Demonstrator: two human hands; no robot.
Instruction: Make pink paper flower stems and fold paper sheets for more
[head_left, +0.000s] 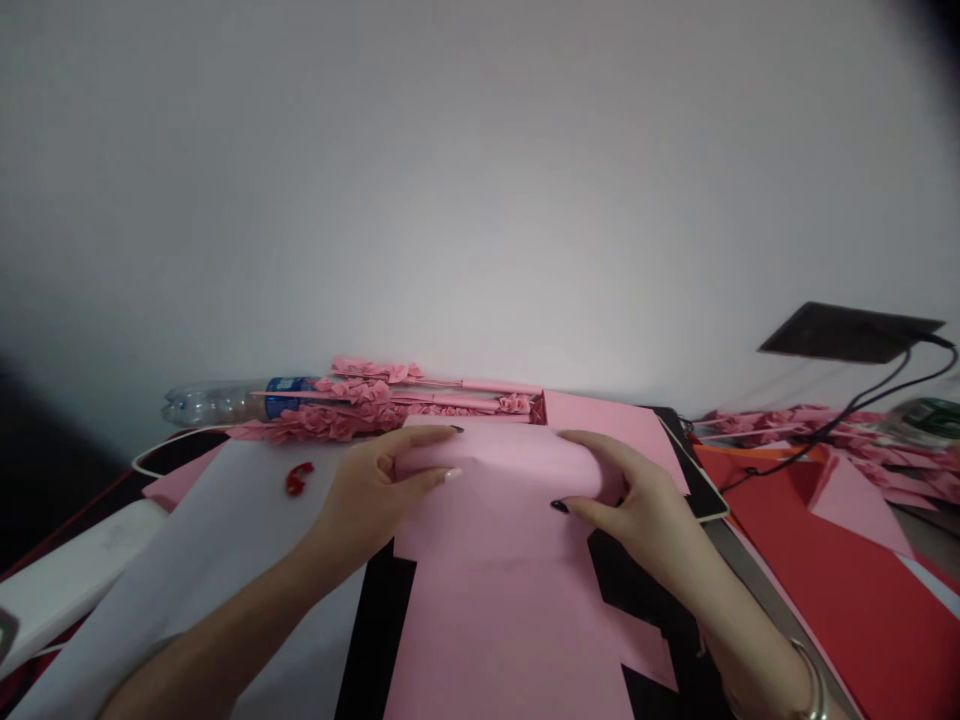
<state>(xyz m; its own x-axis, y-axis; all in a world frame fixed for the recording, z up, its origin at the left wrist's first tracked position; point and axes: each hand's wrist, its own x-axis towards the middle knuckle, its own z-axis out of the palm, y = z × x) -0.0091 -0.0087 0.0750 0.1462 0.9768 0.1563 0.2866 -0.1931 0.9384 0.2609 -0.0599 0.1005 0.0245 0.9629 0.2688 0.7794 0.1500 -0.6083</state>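
Note:
A sheet of pink paper (495, 500) curls over at its far end between my two hands. My left hand (382, 485) pinches the left side of the curl, thumb on the near face and fingers over the top. On the right side, my right hand (626, 490) grips the same curl in a similar way. More pink paper (510, 640) lies flat beneath it, toward me. Just beyond the curl are pink paper flowers (360, 400) with stems, lying along the wall.
White paper (255, 520) lies at left with a small red object (298, 479) on it. A white box-like device (82, 575) and a plastic bottle (225, 402) are further left. Red paper (817, 560) lies right, below a dark panel (851, 332) with black cables.

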